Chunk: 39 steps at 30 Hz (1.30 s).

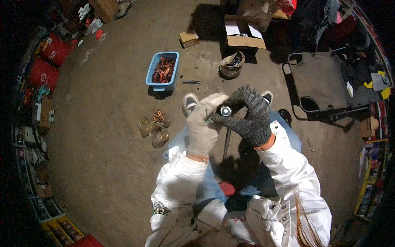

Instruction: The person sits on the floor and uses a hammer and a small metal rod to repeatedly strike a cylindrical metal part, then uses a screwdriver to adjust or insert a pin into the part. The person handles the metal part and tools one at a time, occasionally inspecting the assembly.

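Observation:
In front of my lap, both gloved hands meet around a small round metal piece with a bright ring-shaped end (225,110). My left hand (205,123), in a cream knit glove, closes on its left side. On the other side my right hand (246,117), in a dark grey knit glove with an orange cuff, curls its fingers and thumb around it. The fingers hide most of the piece, so its full shape does not show. Below the hands a thin dark rod (226,145) runs down between my knees; whether it joins the piece I cannot tell.
Ahead stands a blue plastic bin (161,87) of copper-coloured scrap, with a metal cylinder (191,82) beside it. Bags of metal bits (160,136) lie left. A bucket (230,73), a cardboard box (246,42) and a folding chair (319,78) stand ahead and right.

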{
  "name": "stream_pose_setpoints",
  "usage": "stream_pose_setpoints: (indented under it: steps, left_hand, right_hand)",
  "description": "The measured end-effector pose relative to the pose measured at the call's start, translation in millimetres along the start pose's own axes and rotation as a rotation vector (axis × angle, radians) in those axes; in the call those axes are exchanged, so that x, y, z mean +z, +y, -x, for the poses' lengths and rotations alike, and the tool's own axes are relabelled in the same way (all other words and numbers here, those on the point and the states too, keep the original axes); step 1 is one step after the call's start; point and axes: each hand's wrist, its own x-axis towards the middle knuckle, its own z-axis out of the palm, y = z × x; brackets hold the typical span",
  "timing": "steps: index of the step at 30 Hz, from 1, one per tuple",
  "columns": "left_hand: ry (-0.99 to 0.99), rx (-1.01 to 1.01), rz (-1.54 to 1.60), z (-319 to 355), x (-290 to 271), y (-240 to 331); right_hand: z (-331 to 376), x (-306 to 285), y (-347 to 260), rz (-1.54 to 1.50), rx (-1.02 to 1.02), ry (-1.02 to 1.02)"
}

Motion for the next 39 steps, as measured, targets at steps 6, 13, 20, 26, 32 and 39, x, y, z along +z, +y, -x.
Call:
stream_pose_setpoints:
  steps: [6, 13, 20, 26, 32, 39]
  left_hand:
    - [0.003, 0.237, -0.214, -0.3, 14.4, 4.8]
    - [-0.097, 0.099, -0.108, -2.6, 23.6, 10.4]
    - [-0.29, -0.232, -0.035, 4.4, 17.4, 5.7]
    - [-0.354, -0.209, 0.003, 5.2, 9.0, 2.7]
    - [-0.294, -0.204, -0.074, 4.1, 8.2, 5.7]
    - [-0.324, -0.377, 0.071, -0.4, 9.9, 13.7]
  right_hand:
    - [10.3, -19.7, 9.2, -0.118, -0.025, 0.036]
    - [12.3, -26.6, 22.1, -0.174, 0.073, -0.004]
    - [13.2, -35.0, 17.7, -0.32, 0.288, -0.072]
    - [11.4, -34.7, 14.8, -0.36, 0.344, -0.104]
    - [11.9, -34.6, 13.4, -0.466, 0.424, -0.114]
    - [13.0, -32.3, 21.9, -0.433, 0.497, -0.131]
